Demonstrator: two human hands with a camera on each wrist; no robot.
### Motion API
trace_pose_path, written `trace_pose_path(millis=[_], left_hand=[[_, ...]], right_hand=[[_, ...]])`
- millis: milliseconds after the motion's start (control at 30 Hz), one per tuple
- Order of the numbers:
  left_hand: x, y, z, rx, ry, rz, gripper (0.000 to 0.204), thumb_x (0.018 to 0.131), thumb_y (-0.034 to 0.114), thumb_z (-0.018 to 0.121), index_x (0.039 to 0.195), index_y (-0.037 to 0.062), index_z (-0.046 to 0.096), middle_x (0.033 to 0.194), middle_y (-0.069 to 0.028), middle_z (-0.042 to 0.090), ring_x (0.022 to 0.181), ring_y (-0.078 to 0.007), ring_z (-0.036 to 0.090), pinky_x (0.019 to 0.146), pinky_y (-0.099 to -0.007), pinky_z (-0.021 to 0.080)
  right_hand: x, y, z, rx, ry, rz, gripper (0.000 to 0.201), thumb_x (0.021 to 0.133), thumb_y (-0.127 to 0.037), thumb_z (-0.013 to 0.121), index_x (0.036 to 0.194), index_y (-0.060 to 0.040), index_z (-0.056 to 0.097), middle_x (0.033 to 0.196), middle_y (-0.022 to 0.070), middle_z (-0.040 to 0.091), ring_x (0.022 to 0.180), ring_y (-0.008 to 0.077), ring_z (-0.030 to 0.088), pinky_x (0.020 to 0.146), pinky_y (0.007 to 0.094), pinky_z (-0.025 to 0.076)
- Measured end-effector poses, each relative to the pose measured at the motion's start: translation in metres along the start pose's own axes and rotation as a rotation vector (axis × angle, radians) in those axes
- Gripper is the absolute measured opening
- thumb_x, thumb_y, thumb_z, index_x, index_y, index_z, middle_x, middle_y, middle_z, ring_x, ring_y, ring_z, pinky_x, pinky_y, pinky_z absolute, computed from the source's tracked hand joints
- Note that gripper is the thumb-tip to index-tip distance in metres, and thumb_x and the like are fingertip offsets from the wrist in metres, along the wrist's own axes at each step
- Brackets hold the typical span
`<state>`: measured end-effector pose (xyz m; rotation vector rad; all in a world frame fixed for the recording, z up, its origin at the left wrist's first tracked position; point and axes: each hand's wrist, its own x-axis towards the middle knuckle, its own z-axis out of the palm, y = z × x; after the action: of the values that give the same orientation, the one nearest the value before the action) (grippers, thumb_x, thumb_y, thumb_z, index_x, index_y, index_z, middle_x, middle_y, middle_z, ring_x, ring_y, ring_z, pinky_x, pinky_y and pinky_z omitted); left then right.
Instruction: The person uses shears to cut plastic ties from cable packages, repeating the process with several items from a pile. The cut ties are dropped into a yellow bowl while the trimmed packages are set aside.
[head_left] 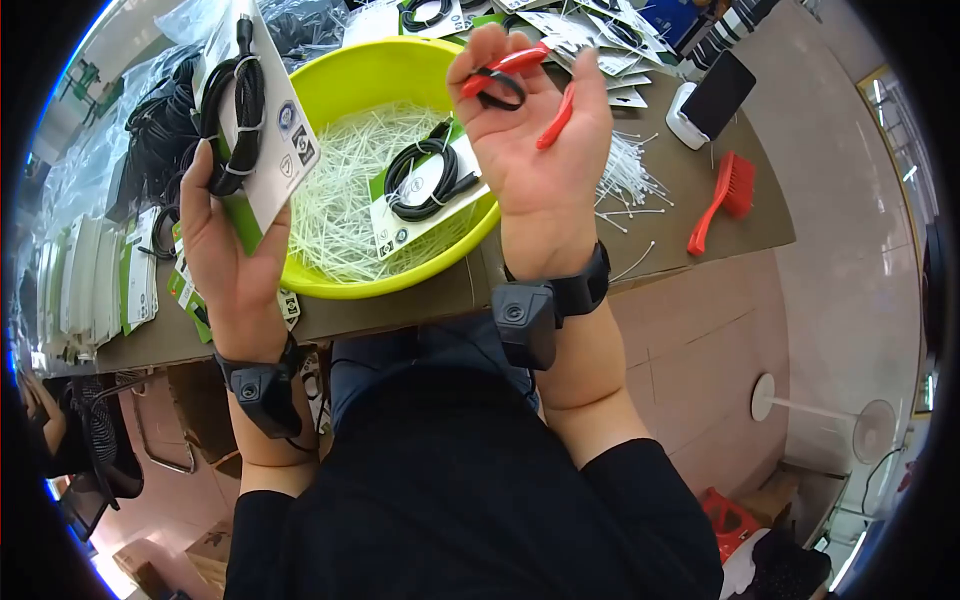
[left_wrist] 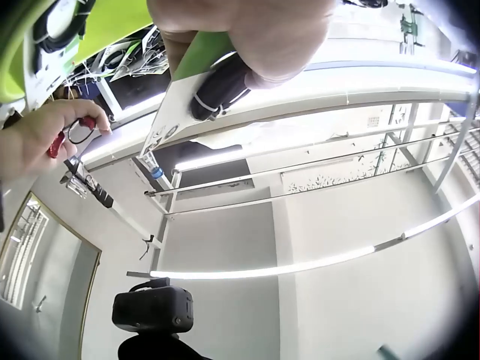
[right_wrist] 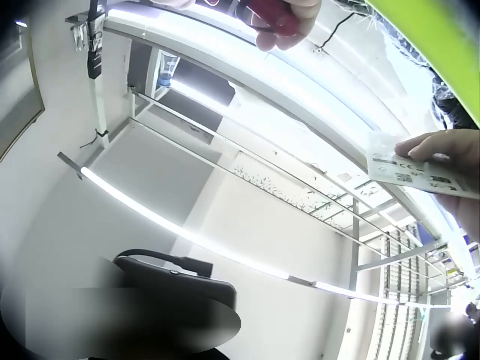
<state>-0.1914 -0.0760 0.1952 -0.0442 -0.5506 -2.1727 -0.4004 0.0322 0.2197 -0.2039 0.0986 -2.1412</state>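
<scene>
My left hand (head_left: 232,262) grips a white and green backing card (head_left: 291,150) with a coiled black cable (head_left: 246,110) tied to it, held upright over the left of the yellow basin (head_left: 350,291). My right hand (head_left: 545,165) is turned palm up above the basin's right side. Its curled fingers hold a red-handled hand tool (head_left: 510,68) with a black loop; the tool's working end is hidden. A second carded black cable (head_left: 420,185) lies on the white zip ties (head_left: 335,175) in the basin. In the left wrist view, fingers cover part of the held card (left_wrist: 174,112).
More zip ties (head_left: 632,170) lie loose right of the basin. A red brush (head_left: 735,185) and a phone on a stand (head_left: 720,90) sit farther right. Carded cables (head_left: 590,45) pile up behind; stacked cards (head_left: 90,280) and black cables (head_left: 165,120) are at left.
</scene>
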Motion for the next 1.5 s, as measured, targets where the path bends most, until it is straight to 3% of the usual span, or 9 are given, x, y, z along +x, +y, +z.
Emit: trace_pose_path(millis=[200,267,467,900,1000,1067,1200,1300,1500], left_hand=[[-0.028,-0.051,0.023,-0.195,-0.116,-0.037,0.040,0.092,0.023,0.046,0.126,0.0013,0.047,0.120,-0.0133,0.057,0.108,-0.0249,0.058,0.095,-0.0414,0.044],[-0.044,-0.067,0.053,-0.263,0.062,-0.258,0.025,0.090,0.022,0.052,0.105,0.0023,0.054,0.098,-0.0083,0.062,0.095,-0.0192,0.061,0.087,-0.0384,0.050],[-0.059,-0.095,0.068,-0.075,0.047,-0.448,0.031,0.087,0.027,0.057,0.109,0.0057,0.048,0.090,-0.0020,0.057,0.082,-0.0133,0.061,0.067,-0.0257,0.053],[-0.061,-0.101,0.078,-0.168,0.109,-0.344,0.034,0.086,0.026,0.058,0.109,0.0062,0.043,0.086,-0.0016,0.054,0.080,-0.0105,0.059,0.069,-0.0230,0.051],[-0.058,-0.087,0.062,-0.105,0.033,-0.307,0.035,0.087,0.026,0.055,0.112,0.0045,0.045,0.093,-0.0045,0.057,0.088,-0.0143,0.060,0.078,-0.0258,0.051],[-0.051,-0.073,0.056,0.005,0.029,-0.161,0.050,0.092,0.029,0.044,0.133,0.0011,0.037,0.125,-0.0163,0.052,0.112,-0.0256,0.055,0.095,-0.0399,0.046],[-0.043,-0.037,0.058,0.594,0.023,0.095,0.041,0.095,0.019,0.042,0.131,-0.0005,0.038,0.120,-0.0149,0.054,0.109,-0.0208,0.056,0.091,-0.0325,0.047],[-0.043,-0.013,0.056,0.682,0.096,0.094,0.037,0.096,0.017,0.041,0.129,-0.0016,0.039,0.116,-0.0126,0.055,0.105,-0.0173,0.056,0.088,-0.0283,0.047],[-0.045,0.006,0.040,0.907,0.181,0.095,0.036,0.097,0.021,0.043,0.124,-0.0029,0.042,0.110,-0.0084,0.056,0.098,-0.0119,0.055,0.084,-0.0250,0.046]], right_hand=[[0.004,-0.005,0.008,0.261,-0.003,-0.136,0.051,0.095,-0.044,0.035,0.104,0.0058,0.040,0.109,0.0266,0.051,0.101,0.0362,0.052,0.092,0.0518,0.044],[0.008,-0.004,0.014,0.308,0.013,-0.165,0.052,0.095,-0.045,0.034,0.104,0.0060,0.040,0.108,0.0270,0.051,0.101,0.0365,0.053,0.092,0.0525,0.044],[0.012,0.005,0.030,0.351,-0.028,-0.252,0.052,0.095,-0.046,0.034,0.102,0.0049,0.039,0.104,0.0257,0.052,0.099,0.0356,0.054,0.091,0.0527,0.045],[0.001,0.017,0.042,-0.090,-0.200,-0.734,0.044,0.092,-0.043,0.047,0.110,-0.0036,0.041,0.102,0.0166,0.055,0.091,0.0299,0.058,0.086,0.0463,0.048],[-0.002,0.011,0.047,-0.113,-0.189,-0.692,0.044,0.092,-0.041,0.046,0.105,0.0003,0.043,0.102,0.0193,0.053,0.093,0.0325,0.057,0.088,0.0489,0.047],[-0.006,0.004,0.044,-0.124,-0.178,-0.674,0.044,0.092,-0.041,0.045,0.103,0.0022,0.045,0.103,0.0206,0.052,0.095,0.0338,0.056,0.089,0.0502,0.047],[-0.009,-0.008,0.040,-0.142,-0.231,-0.307,0.046,0.090,-0.037,0.049,0.112,0.0033,0.045,0.107,0.0212,0.052,0.097,0.0316,0.056,0.090,0.0464,0.046],[-0.031,-0.016,0.043,-0.760,-0.301,-0.119,0.048,0.086,-0.029,0.056,0.120,0.0037,0.046,0.110,0.0192,0.055,0.098,0.0291,0.057,0.091,0.0429,0.044],[-0.064,-0.018,0.047,-2.008,-0.696,-0.377,0.054,0.067,-0.010,0.074,0.116,-0.0042,0.055,0.100,0.0120,0.060,0.091,0.0285,0.057,0.081,0.0354,0.045]])
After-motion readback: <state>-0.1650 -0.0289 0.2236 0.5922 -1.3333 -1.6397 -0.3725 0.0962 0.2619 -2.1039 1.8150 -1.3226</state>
